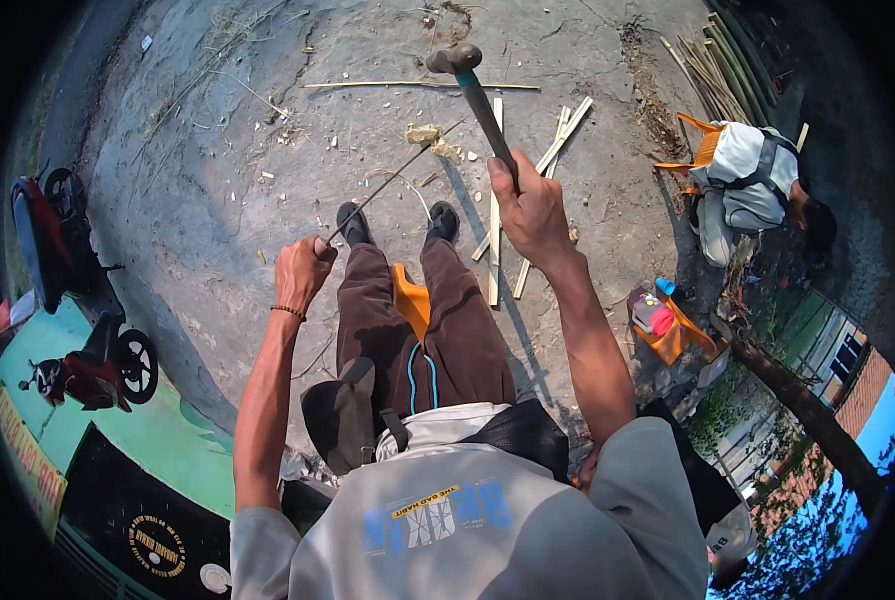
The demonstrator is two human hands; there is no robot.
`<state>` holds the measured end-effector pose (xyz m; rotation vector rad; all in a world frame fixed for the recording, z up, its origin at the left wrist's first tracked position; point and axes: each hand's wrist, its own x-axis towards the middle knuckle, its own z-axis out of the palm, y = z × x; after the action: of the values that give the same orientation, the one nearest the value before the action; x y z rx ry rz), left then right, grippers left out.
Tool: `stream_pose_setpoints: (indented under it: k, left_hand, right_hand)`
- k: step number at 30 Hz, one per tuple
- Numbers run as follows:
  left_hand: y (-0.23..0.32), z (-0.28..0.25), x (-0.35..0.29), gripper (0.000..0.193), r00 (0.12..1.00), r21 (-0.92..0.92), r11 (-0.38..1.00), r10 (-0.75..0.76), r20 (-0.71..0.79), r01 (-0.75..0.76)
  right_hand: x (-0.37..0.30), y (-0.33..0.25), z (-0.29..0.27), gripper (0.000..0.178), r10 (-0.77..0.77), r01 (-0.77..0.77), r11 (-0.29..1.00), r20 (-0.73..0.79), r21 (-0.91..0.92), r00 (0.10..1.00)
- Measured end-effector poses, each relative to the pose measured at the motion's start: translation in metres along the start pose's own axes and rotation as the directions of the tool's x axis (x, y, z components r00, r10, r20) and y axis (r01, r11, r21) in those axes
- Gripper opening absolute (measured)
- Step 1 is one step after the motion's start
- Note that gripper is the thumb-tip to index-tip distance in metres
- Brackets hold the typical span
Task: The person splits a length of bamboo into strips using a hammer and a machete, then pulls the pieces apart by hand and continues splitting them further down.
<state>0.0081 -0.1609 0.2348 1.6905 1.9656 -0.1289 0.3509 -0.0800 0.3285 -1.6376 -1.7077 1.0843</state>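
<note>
Holds hammer (487, 122) in clenched right hand (536, 215), upper centre; rod (395, 178) in clenched left hand (304, 275), centre left. Includes strips (496, 205), upper centre.

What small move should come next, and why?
Probably steady the dark rod against the pale lump with the left hand before swinging: the right hand grips the hammer, held up off the ground, and the rod appears to cross the lump, though whether they touch is unclear.
</note>
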Motion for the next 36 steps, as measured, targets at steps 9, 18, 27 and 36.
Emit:
stream_pose_setpoints:
  k: [9,18,27,36]
  left_hand:
    - [0.015,0.004,0.027,0.022,0.999,0.062,0.998,-0.012,0.047,0.009]
    - [-0.009,-0.012,0.031,0.029,1.000,0.084,0.996,-0.012,0.002,0.012]
    - [0.004,-0.014,0.042,0.026,0.999,0.093,0.995,-0.034,0.034,0.030]
    - [0.010,0.003,0.055,0.026,0.999,0.118,0.993,0.021,0.048,-0.026]
  right_hand:
    - [-0.009,0.099,0.027,0.045,0.212,-0.198,0.973,0.125,-0.116,0.969]
    - [0.000,0.002,-0.005,0.031,-0.152,0.190,0.962,-0.195,0.195,0.969]
    - [0.014,0.023,-0.005,0.044,0.117,-0.122,0.987,0.050,0.100,0.992]
    - [0.042,0.137,0.023,0.060,0.251,-0.237,0.967,0.187,-0.095,0.950]
